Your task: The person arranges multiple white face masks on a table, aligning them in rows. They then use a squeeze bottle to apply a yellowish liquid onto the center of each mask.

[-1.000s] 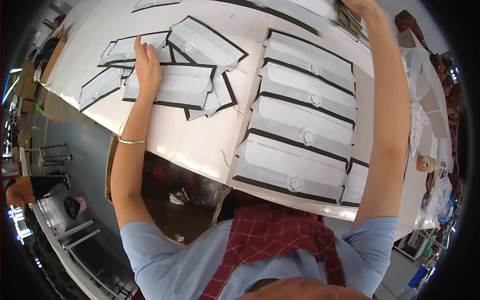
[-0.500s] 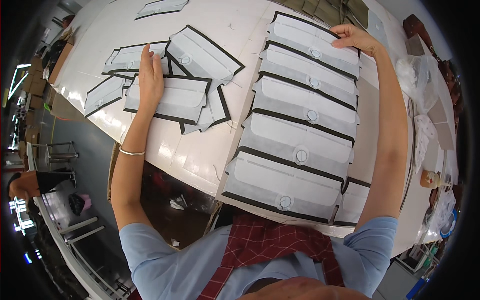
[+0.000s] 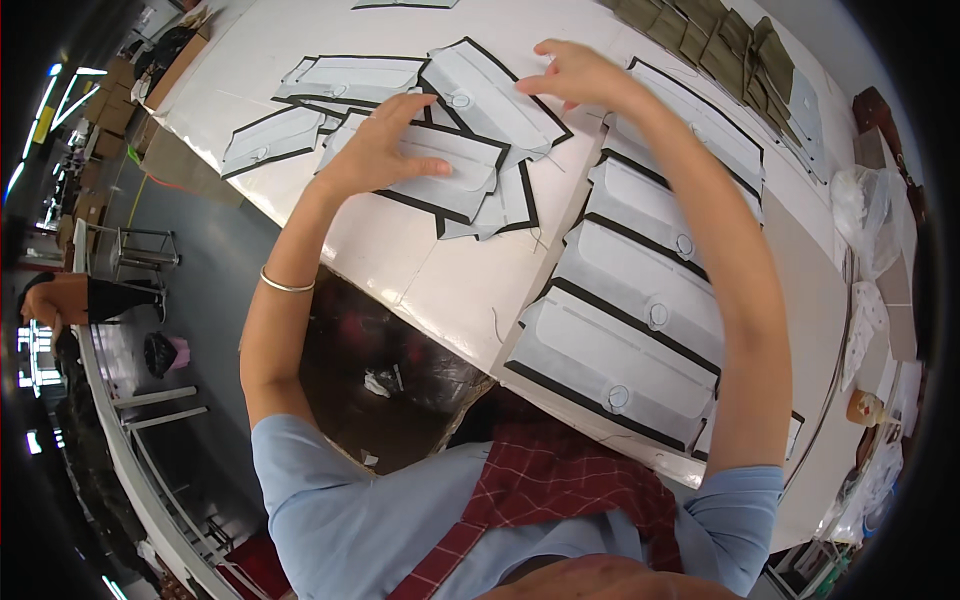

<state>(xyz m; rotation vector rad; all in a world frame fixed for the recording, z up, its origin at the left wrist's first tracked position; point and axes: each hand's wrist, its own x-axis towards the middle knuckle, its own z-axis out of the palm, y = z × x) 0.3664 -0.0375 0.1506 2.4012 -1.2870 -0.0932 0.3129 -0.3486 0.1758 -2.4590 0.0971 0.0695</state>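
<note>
My left hand is over the near piece of a loose pile of pale grey fabric panels with black edges, thumb and fingers apart. I cannot tell if it touches the panel. My right hand is in the air beside the upper end of a slanted panel in that pile, fingers spread and holding nothing. To the right, a column of similar panels lies overlapped in a row, each with a small drawn circle. My right forearm hides part of that column.
The white table carries olive-green fabric pieces at the far right. A clear plastic bag and an amber bottle are on the right. Below the table's near edge is a dark plastic-lined box. Another person stands far left.
My right hand has left the top panel of the column and moved left toward the pile. My left hand has turned, its thumb now spread over the near panel. The view has shifted too.
</note>
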